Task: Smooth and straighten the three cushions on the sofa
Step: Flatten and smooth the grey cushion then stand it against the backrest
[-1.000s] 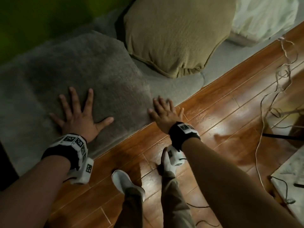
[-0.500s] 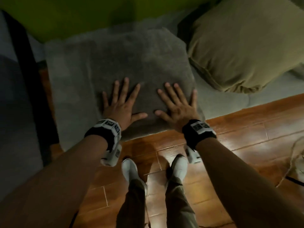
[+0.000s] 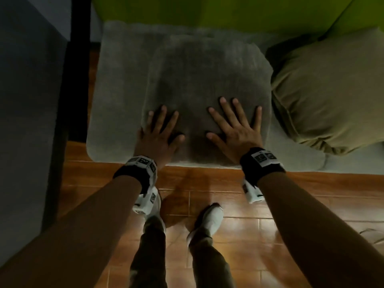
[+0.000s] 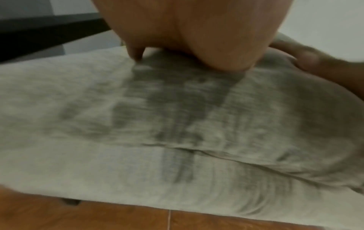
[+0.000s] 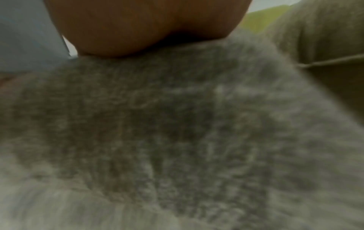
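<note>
We lay our left hand point(image 3: 158, 135) flat, fingers spread, gripping nothing, on the grey cushion point(image 3: 207, 80) at the sofa seat's point(image 3: 116, 100) left end; our right hand point(image 3: 239, 129) presses likewise beside it. Best practice, we judge: sweep both palms outward with even pressure toward the corners. The olive cushion point(image 3: 332, 90) just beside the right edge may crowd that stroke; the third cushion is out of view.

— What carries everything?
— A light grey fabric sofa seat point(image 3: 116, 104) above a reddish-brown wooden plank floor point(image 3: 228, 183).
— What lies on it?
— A fuzzy dark grey square cushion point(image 3: 207, 75) centrally; a plump olive-tan cushion point(image 3: 332, 90) just beside it at three o'clock.
</note>
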A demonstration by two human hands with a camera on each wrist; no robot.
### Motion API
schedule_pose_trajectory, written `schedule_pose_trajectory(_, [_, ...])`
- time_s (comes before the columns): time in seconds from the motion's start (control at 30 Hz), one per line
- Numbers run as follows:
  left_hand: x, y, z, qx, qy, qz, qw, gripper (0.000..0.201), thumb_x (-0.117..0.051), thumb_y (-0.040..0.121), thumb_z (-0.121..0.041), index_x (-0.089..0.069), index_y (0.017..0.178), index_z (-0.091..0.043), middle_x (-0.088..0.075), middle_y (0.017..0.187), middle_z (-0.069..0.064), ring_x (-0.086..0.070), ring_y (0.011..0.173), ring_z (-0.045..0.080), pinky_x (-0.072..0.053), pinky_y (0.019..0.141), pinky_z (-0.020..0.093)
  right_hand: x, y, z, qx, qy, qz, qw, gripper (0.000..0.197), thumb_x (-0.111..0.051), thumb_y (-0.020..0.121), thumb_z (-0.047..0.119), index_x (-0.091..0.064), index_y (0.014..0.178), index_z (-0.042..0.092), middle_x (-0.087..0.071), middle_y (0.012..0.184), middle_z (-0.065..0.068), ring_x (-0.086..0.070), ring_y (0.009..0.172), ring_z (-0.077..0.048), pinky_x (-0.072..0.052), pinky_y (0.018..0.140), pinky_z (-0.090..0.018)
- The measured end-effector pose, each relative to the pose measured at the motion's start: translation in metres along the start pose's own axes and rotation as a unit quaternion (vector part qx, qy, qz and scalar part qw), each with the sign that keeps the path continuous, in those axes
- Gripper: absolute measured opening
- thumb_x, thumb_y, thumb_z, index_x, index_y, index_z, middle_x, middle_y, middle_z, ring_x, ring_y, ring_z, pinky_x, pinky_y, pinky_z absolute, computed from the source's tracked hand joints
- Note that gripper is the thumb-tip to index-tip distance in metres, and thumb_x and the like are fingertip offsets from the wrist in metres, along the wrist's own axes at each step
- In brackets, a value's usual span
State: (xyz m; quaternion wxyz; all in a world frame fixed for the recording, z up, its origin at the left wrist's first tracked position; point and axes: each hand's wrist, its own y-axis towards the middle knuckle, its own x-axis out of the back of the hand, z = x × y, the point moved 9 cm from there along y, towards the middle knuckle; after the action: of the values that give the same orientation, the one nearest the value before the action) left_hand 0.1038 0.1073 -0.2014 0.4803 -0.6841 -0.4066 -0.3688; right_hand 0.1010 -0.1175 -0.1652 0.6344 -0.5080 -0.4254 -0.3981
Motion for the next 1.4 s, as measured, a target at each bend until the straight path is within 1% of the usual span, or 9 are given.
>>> schedule_pose_trajectory(0.2, [0.005,-0.015,0.01,0.09,-0.119,0.035,0.988,0.081,-0.031,0.087,-0.078,0.009,0.151,-0.049,0.008,0.166,-0.011,-0.011,0.151,0.028,-0.026,0.115,0.052,-0.009,-0.016,-0.038,-0.089,0.044,0.071,0.993,0.081,-0.009,0.082,0.094,0.025,0.147,0.06,0.036,0.155,0.026,0.025,0.154,-0.016,0.013,0.112,-0.077])
schedule_pose_trajectory(0.27, [0.005,-0.032,0.033,0.156,-0.204,0.015,0.966,0.075,-0.035,0.088,-0.075,-0.023,0.151,-0.036,-0.041,0.152,0.009,-0.054,0.119,0.029,-0.045,0.095,0.04,0.007,-0.023,-0.042,-0.117,0.07,0.062,0.989,0.079,-0.009,0.084,0.092,0.02,0.15,0.059,0.032,0.16,0.024,0.025,0.154,-0.017,0.016,0.111,-0.076])
schedule_pose_trajectory(0.37, [-0.012,-0.067,0.057,0.2,-0.283,0.063,0.936,0.062,-0.029,0.096,-0.065,-0.057,0.129,-0.02,-0.068,0.09,0.008,-0.055,0.061,0.015,-0.042,0.059,0.026,0.054,-0.038,-0.037,-0.129,0.112,-0.068,0.983,0.072,-0.018,0.098,0.075,-0.006,0.161,0.043,0.007,0.172,0.007,0.01,0.158,-0.024,0.01,0.117,-0.071])
schedule_pose_trajectory(0.6, [-0.019,-0.103,0.09,0.273,-0.482,-0.025,0.832,0.018,-0.049,0.099,-0.034,-0.057,0.087,-0.023,-0.061,0.067,0.004,-0.055,0.059,0.023,-0.044,0.053,0.033,0.043,-0.022,0.112,0.223,-0.035,-0.055,0.973,0.069,-0.043,0.098,0.058,-0.02,0.16,0.038,-0.008,0.172,-0.002,-0.004,0.157,-0.035,-0.008,0.122,-0.067])
schedule_pose_trajectory(0.77, [-0.016,-0.102,0.111,0.24,-0.367,0.004,0.899,0.022,-0.054,0.097,-0.037,-0.056,0.082,-0.021,-0.062,0.076,0.011,-0.061,0.068,0.03,-0.053,0.063,0.041,-0.001,-0.004,0.055,0.145,-0.114,0.015,0.983,0.079,-0.024,0.092,0.083,0.014,0.155,0.053,0.02,0.168,0.017,0.013,0.157,-0.02,0.009,0.12,-0.066])
schedule_pose_trajectory(0.9, [-0.02,-0.099,0.107,0.252,-0.316,0.053,0.913,0.013,-0.056,0.097,-0.03,-0.056,0.1,-0.018,-0.065,0.105,0.015,-0.064,0.083,0.028,-0.054,0.071,0.041,0.013,-0.022,0.072,0.171,-0.099,-0.029,0.98,0.083,-0.04,0.092,0.077,-0.004,0.16,0.045,0.002,0.172,0.008,-0.001,0.158,-0.026,0.001,0.119,-0.071])
schedule_pose_trajectory(1.0, [0.021,-0.095,0.099,0.226,-0.271,-0.053,0.934,0.052,-0.063,0.092,-0.03,-0.04,0.138,-0.021,-0.046,0.14,0.011,-0.05,0.123,0.033,-0.046,0.101,0.049,0.048,-0.04,0.07,0.147,0.016,-0.13,0.98,0.067,-0.047,0.099,0.062,-0.027,0.159,0.037,-0.012,0.171,-0.001,-0.006,0.158,-0.031,-0.001,0.119,-0.07])
schedule_pose_trajectory(1.13, [0.096,-0.066,0.004,0.017,-0.2,-0.189,0.961,0.079,-0.058,0.091,-0.052,-0.017,0.155,-0.03,-0.007,0.165,0.009,-0.011,0.15,0.032,-0.023,0.116,0.048,0.052,-0.031,0.025,-0.037,0.125,-0.142,0.981,0.07,-0.035,0.1,0.066,-0.006,0.16,0.045,0.011,0.172,0.003,0.014,0.157,-0.032,0.008,0.121,-0.064])
schedule_pose_trajectory(1.4, [0.002,0.005,-0.027,-0.037,0.006,0.065,0.997,0.092,-0.026,0.071,-0.09,0.018,0.144,-0.059,0.034,0.158,-0.012,0.016,0.15,0.035,-0.022,0.11,0.072,-0.041,-0.045,-0.042,-0.137,0.127,0.074,0.98,0.076,-0.018,0.087,0.089,0.031,0.139,0.066,0.048,0.146,0.031,0.037,0.145,-0.01,0.009,0.115,-0.076])
